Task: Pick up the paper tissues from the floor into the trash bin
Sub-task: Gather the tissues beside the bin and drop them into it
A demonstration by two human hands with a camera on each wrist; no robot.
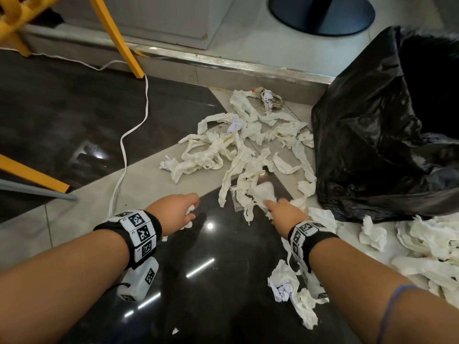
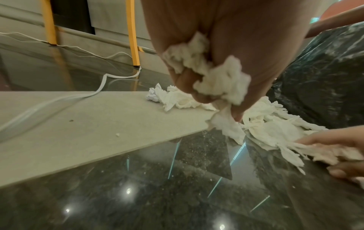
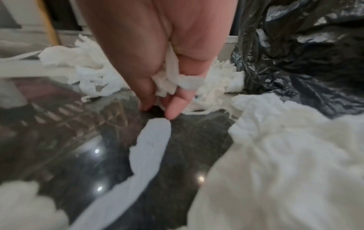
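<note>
Crumpled white paper tissues (image 1: pixel 238 145) lie scattered over the floor beside the trash bin lined with a black bag (image 1: pixel 387 125). My left hand (image 1: pixel 183 212) hovers low over the dark tile and grips a wad of tissue (image 2: pixel 214 74) in its curled fingers. My right hand (image 1: pixel 280 209) reaches into the near edge of the pile, and its fingers curl round tissue strips (image 3: pixel 175 80). More tissues (image 1: pixel 427 247) lie to the right of the bin and under my right forearm (image 1: pixel 293 286).
A white cable (image 1: pixel 129 135) snakes across the floor on the left. Yellow chair legs (image 1: pixel 116 33) stand at the back left before a raised metal-edged step (image 1: pixel 223 63). A round black table base (image 1: pixel 320 13) sits on the step.
</note>
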